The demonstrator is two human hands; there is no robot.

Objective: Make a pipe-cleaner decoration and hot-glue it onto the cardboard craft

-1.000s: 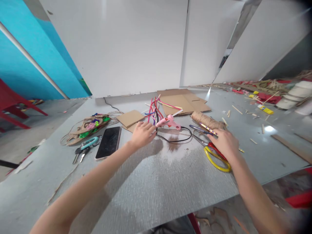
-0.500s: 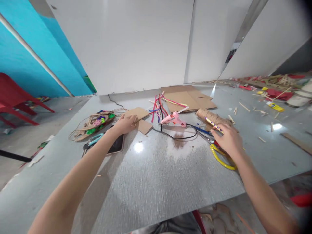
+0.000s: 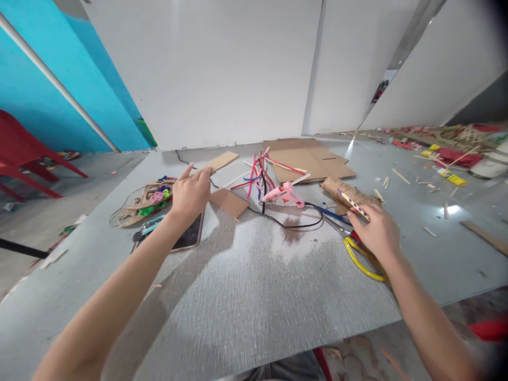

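Note:
My left hand (image 3: 190, 193) pinches a piece of cardboard (image 3: 223, 161), raised and tilted above the table. Just below it lies a smaller cardboard piece (image 3: 229, 203). Between the fingers of my right hand (image 3: 377, 230) is a cream pencil with purple spots (image 3: 354, 205). That hand rests by a roll of brown twine (image 3: 333, 186) and partly hides the scissors with yellow handles (image 3: 364, 263). A pink glue gun (image 3: 283, 194) lies at the middle of the table, near a bunch of coloured pipe cleaners (image 3: 260, 172).
At the left are twine with coloured trinkets (image 3: 153, 198) and a dark phone (image 3: 189, 233). The glue gun's black cord (image 3: 297, 226) loops across the table. Larger cardboard sheets (image 3: 305, 159) lie near the white wall. Wood scraps and a yellow box (image 3: 452, 177) are at the right.
My left hand has lifted the upper cardboard piece off the smaller one and moved it slightly left. My right hand stays nearly still with the pencil.

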